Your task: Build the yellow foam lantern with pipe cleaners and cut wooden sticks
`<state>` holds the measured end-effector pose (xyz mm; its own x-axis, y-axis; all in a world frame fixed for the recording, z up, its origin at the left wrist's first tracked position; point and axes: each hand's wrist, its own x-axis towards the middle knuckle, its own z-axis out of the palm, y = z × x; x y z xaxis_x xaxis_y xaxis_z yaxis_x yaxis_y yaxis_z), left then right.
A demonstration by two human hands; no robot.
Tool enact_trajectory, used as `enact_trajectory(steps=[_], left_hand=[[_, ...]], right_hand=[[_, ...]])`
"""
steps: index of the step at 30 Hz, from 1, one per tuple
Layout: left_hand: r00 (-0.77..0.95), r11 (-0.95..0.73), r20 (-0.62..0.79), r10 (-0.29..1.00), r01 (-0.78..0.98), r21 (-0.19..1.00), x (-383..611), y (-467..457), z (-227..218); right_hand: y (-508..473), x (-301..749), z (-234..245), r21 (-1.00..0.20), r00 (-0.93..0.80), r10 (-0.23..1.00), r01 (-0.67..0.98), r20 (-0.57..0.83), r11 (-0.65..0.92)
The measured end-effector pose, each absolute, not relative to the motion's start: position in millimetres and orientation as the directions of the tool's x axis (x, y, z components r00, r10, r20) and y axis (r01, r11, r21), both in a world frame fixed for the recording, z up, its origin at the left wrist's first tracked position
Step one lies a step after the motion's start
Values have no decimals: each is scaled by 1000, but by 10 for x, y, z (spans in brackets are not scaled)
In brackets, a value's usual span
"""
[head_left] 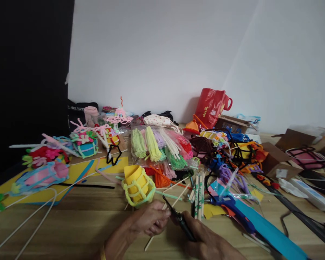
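Observation:
Near the table's front edge, my left hand (153, 218) is closed around a thin wooden stick (149, 243), which sticks out below the fingers and also above them. My right hand (200, 236) grips a black-handled tool (184, 226) with long, narrow dark jaws, either pliers or scissors. Those jaws lie close to the stick beside my left fingertips; I cannot tell whether they touch it. Just behind my left hand sits a small basket of pale yellow-green pipe cleaners (138, 187) with rolled yellow card inside. Several paper-wrapped chopsticks (199, 195) lie behind my right hand.
Bagged pipe cleaners (153, 142) fill the middle. Finished pipe-cleaner flower baskets (86, 144) and yellow card (97, 169) lie left. A blue glue gun (237, 213), blue card strip (271, 227) and cardboard box (278, 160) are right. A red bag (211, 108) stands behind.

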<state>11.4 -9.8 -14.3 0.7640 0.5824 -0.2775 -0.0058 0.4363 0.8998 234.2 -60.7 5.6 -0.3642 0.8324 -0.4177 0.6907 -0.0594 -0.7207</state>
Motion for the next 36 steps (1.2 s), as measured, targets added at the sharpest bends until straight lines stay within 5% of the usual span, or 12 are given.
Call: enact_trajectory(steps=[9, 15, 25, 36], left_hand=[[695, 377, -250, 674, -33, 926, 145, -135, -123], [642, 341, -273, 717, 19, 940, 181, -162, -74], [662, 383, -335, 671, 77, 920, 111, -137, 1], [718, 429, -391, 576, 142, 892, 51, -43, -71]], right_hand=[[-572, 2320, 156, -728, -337, 805, 666, -488, -162], [-634, 2258, 182, -837, -470, 836, 546, -284, 23], [-698, 2112, 195, -840, -390, 858, 536, -335, -84], [-692, 2113, 183, -843, -428, 853, 537, -298, -25]])
